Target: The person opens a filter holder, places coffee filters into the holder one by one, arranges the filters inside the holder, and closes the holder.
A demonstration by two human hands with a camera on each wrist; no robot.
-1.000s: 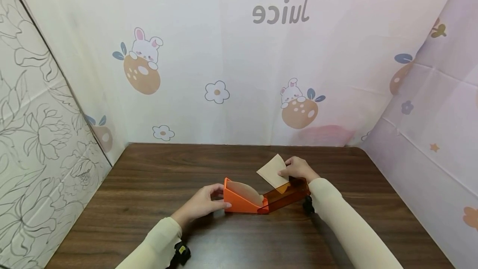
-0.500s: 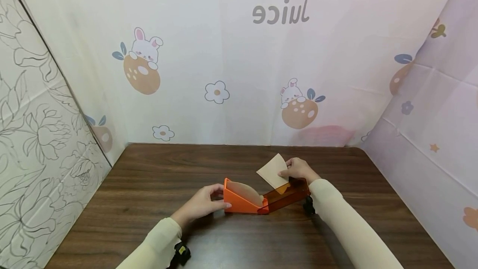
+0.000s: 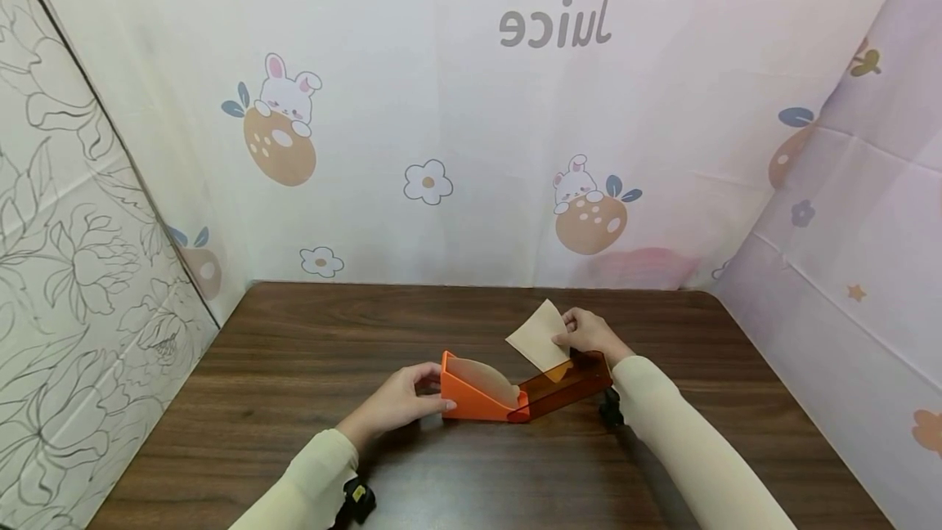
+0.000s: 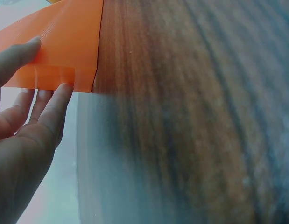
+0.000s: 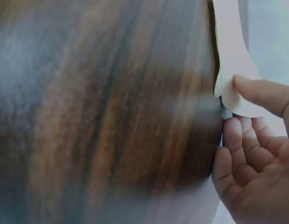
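An orange coffee filter holder (image 3: 471, 397) stands on the table, its see-through brown lid (image 3: 568, 387) swung open to the right. Tan filter papers (image 3: 482, 375) stand inside it. My left hand (image 3: 397, 401) grips the holder's back end; in the left wrist view, the thumb lies on the orange side wall (image 4: 65, 42) and fingertips touch its back edge. Beyond the lid, my right hand (image 3: 591, 334) pinches a coffee filter paper (image 3: 536, 338) by its right edge. The right wrist view shows the thumb on the paper (image 5: 233, 42) and curled fingers behind it.
A dark wood-grain table (image 3: 331, 325) carries everything. Behind it hangs a printed white curtain (image 3: 471, 105), with more printed cloth at both sides. Black wrist cameras (image 3: 359, 500) sit under both sleeves. The lid reaches close under my right wrist.
My right hand's grip on the filter paper has shifted very slightly. The left hand, the holder and its lid stay where they were.
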